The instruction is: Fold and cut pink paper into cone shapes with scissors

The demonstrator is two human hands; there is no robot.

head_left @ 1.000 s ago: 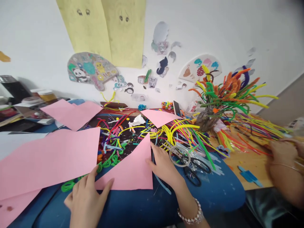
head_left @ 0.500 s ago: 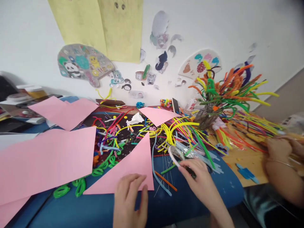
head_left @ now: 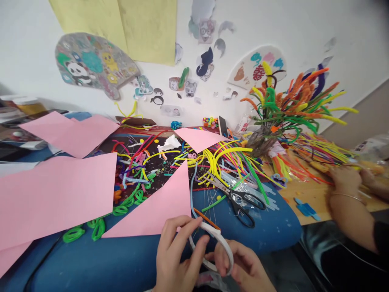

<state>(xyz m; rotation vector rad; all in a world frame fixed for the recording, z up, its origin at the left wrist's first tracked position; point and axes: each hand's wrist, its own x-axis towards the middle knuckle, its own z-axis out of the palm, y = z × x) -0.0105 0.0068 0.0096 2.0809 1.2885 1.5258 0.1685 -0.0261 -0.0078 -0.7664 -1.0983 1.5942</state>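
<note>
A thin white roll of tape [head_left: 227,248] is up near the front edge, held between both hands. My left hand [head_left: 179,247] grips its upper left side with thumb and fingers. My right hand [head_left: 241,263] has its fingers closed round the lower right of the ring, some of them inside it. Just beyond the hands lies a pink paper triangle [head_left: 164,207] on the blue surface [head_left: 121,259]. Black-handled scissors [head_left: 234,198] rest behind and to the right, their blades over yellow pipe cleaners [head_left: 212,162].
Large pink sheets [head_left: 60,198] cover the left side, with green pipe-cleaner coils [head_left: 74,234] by them. A bundle of colourful pipe cleaners [head_left: 279,105] stands at the back right. Another person's hand [head_left: 345,180] works at the wooden table [head_left: 291,202] on the right.
My right hand has drawn the roll of tape back toward me, uncovering the scissors. My left hand has left the pink triangle and taken hold of the roll too.
</note>
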